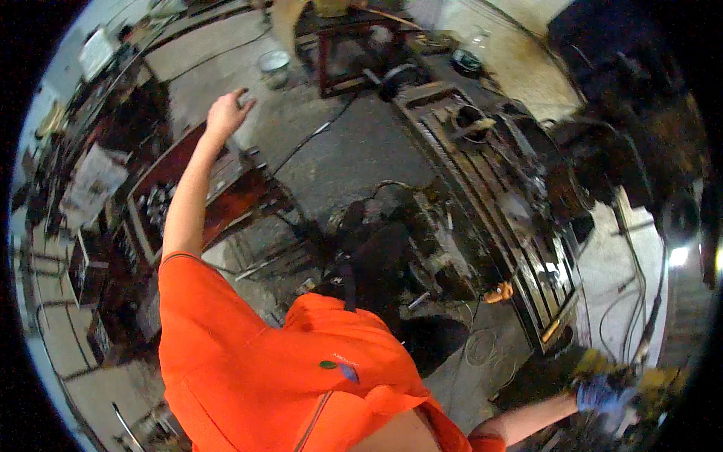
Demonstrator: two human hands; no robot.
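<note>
My left hand point(228, 114) is bare and reaches out at the far left, over the floor and past a red metal cart point(241, 197). Its fingers are apart, and I see nothing held in them. On my right hand point(602, 395) is a blue glove. That arm stretches to the lower right, where the hand is against or beside a dark, yellowish machine part point(655, 384). Blur and dim light hide its fingers there. Just above the glove, a dark cable with a rod-like end point(649, 331) hangs down.
A long slotted metal machine table point(482, 188) runs along the right, with an orange-brown fitting point(498, 292) at its edge. A white bucket point(274, 68) stands at the back, near a dark metal stand point(346, 60). Loose wire point(489, 346) lies on the floor.
</note>
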